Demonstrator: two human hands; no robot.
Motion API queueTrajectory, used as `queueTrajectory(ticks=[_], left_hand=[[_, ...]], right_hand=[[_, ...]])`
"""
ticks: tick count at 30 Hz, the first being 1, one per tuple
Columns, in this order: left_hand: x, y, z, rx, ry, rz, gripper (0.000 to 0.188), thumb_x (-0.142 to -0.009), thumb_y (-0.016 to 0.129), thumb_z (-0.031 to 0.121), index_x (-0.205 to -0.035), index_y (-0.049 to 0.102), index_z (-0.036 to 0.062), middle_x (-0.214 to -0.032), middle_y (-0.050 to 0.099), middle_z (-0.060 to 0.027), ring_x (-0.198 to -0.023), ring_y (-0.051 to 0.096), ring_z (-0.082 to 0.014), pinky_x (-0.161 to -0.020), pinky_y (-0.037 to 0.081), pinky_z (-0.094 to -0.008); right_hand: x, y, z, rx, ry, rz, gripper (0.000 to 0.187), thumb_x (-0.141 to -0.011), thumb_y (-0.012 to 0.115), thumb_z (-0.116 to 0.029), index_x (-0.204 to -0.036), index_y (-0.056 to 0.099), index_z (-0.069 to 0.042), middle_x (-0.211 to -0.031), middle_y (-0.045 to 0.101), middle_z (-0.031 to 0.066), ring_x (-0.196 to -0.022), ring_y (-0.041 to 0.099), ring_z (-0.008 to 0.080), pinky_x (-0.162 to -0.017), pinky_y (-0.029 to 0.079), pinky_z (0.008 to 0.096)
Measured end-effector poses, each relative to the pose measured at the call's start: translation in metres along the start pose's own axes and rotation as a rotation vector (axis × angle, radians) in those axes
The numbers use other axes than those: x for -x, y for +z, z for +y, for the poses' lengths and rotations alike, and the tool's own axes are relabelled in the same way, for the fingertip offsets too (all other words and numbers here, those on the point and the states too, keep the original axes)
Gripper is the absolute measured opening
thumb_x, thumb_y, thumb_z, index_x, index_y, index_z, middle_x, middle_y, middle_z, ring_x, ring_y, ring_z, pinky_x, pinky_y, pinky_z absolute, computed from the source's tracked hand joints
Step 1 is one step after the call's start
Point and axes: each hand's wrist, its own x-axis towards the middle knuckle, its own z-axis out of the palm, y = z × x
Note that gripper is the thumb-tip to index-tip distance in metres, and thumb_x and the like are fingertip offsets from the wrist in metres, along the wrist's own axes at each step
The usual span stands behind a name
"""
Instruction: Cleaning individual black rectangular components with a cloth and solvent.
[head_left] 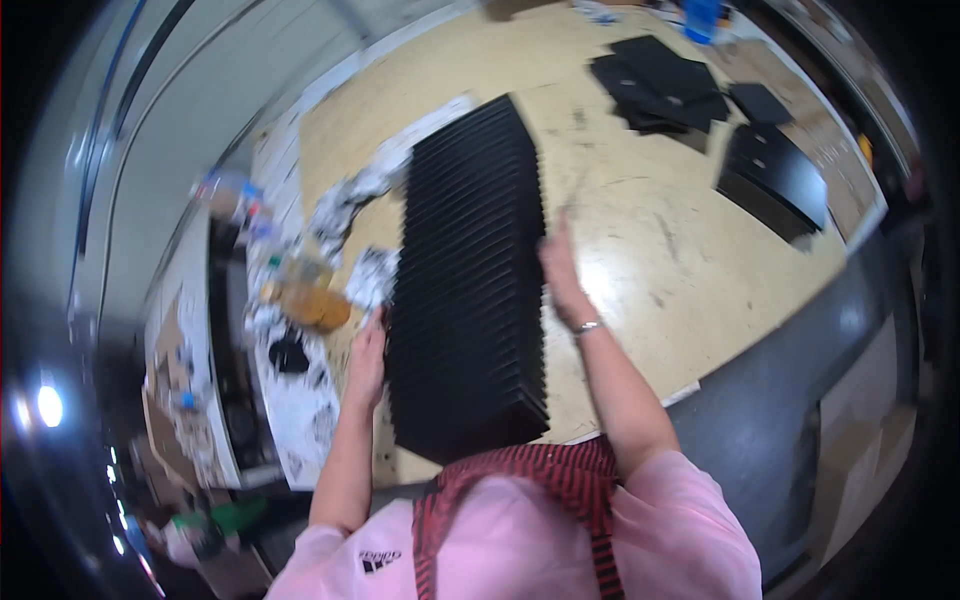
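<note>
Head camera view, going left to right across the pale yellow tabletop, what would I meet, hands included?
Blurred amber bottle → left hand → long ridged black stack → right hand → loose pile of flat black pieces → shiny black block-shaped stack.

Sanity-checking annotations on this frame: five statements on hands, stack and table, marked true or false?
1. The left hand is at the left side of the ribbed black stack, the right hand at its right. True.
2. The right wrist is bare. False: a metallic-looking band is on it.
3. The amber bottle is to the right of the stack. False: it is to the left.
4. Flat black pieces lie overlapping on the table, toward the picture's upper right. True.
5. The apron is plain white. False: it has dark and red stripes.
</note>
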Motion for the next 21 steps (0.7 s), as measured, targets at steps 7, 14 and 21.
queueTrajectory(ticks=[7,14,21], left_hand=[[0.038,-0.114,0.03,-0.121,-0.011,0.529,0.017,-0.097,0.062,0.007,-0.109,0.067,-0.0043,-0.097,0.069,-0.0026,-0.082,0.063,-0.0097,-0.077,0.05,-0.0245],[0.072,-0.101,-0.037,-0.447,0.027,0.482,0.014,-0.088,0.071,0.009,-0.098,0.072,-0.0009,-0.077,0.071,-0.0088,-0.068,0.063,-0.012,-0.065,0.051,-0.0288],[0.049,-0.152,-0.076,-0.88,-0.014,0.682,0.017,-0.081,0.068,0.004,-0.098,0.07,0.0055,-0.094,0.071,-0.0134,-0.09,0.065,-0.0344,-0.081,0.052,-0.0421]], right_hand=[[0.081,-0.074,-0.04,-0.133,0.199,0.241,0.074,-0.105,0.031,-0.054,-0.161,0.011,-0.009,-0.169,0.005,0.0078,-0.155,0.006,0.0235,-0.123,0.006,0.0459],[0.098,-0.109,-0.063,0.37,-0.122,0.175,0.069,-0.105,0.037,-0.048,-0.157,0.027,-0.005,-0.164,0.026,0.013,-0.153,0.019,0.0271,-0.122,0.013,0.046],[0.118,-0.044,-0.125,0.403,-0.268,0.068,0.046,-0.104,0.046,-0.027,-0.141,0.054,-0.002,-0.157,0.039,0.0158,-0.148,0.03,0.0298,-0.121,0.019,0.0437]])
